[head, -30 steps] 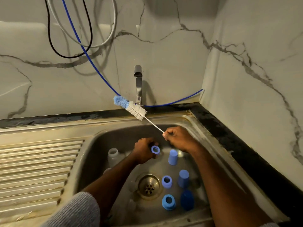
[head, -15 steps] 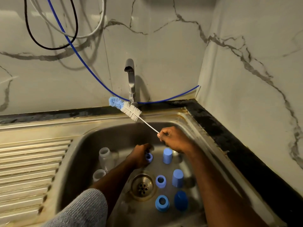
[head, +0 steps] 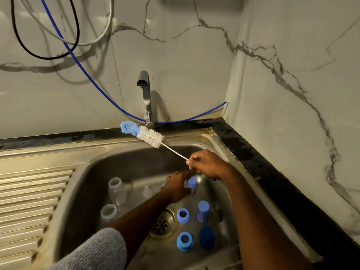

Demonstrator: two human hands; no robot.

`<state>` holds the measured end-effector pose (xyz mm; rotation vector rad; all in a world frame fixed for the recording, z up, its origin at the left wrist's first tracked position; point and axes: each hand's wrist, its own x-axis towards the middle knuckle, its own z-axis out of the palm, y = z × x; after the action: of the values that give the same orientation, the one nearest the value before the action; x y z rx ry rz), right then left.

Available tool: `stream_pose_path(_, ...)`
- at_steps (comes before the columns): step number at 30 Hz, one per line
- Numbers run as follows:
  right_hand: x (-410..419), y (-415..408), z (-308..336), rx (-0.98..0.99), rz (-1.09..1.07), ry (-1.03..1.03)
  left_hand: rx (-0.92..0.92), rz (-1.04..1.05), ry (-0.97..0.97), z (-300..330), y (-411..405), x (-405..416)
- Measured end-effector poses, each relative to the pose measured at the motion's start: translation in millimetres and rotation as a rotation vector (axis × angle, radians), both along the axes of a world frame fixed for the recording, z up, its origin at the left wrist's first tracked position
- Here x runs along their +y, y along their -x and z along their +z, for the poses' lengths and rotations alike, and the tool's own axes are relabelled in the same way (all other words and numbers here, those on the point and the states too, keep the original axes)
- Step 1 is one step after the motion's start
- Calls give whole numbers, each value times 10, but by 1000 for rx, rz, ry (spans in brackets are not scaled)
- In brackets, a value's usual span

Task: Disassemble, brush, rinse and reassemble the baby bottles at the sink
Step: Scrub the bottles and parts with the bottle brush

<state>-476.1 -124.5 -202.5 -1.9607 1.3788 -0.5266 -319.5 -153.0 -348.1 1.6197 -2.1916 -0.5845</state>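
My right hand (head: 209,165) pinches the thin wire handle of the brush (head: 143,133), whose bristles point up and left over the sink (head: 194,141) rim, just in front of the tap (head: 146,98). My left hand (head: 176,189) is low in the basin, fingers and thumb around an upright blue cap (head: 191,183). Two clear bottles (head: 116,190) stand at the left, a clear teat (head: 147,191) beside them. Two blue rings (head: 183,215) and two more caps (head: 203,211) stand right of the drain (head: 162,224).
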Motion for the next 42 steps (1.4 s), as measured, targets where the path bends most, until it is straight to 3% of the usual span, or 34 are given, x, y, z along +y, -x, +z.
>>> stream_pose_path(5, -14, -23, -12, -26, 0, 16, 1, 20, 47, 6, -11, 13)
stream_pose_path(8, -11, -32, -26, -34, 3, 31, 129, 122, 71, 103, -39, 0)
stream_pose_path(13, -44, -86, -68, -57, 9, 73, 461, 398, 147, 483, -391, 54)
stream_pose_path(17, -38, -153, -102, -46, 48, 58, 766, 584, 68, 743, -939, 417)
stream_pose_path(20, -51, -199, -157, 7, 51, 72, 1014, 673, 70, 944, -1396, 727)
stream_pose_path(23, -15, -258, -198, 23, 84, 40, 1397, 756, 57, 1112, -1725, 1052)
stream_pose_path(27, 80, -279, -208, 2, 149, 70, 1626, 822, 112, 1238, -1932, 1257)
stream_pose_path(33, 130, -257, -217, -10, 171, 56, 1741, 881, 148, 1376, -2052, 1273)
stream_pose_path(42, 120, -249, -186, 17, 236, -47, 1465, 751, 108, 1311, -2129, 1184)
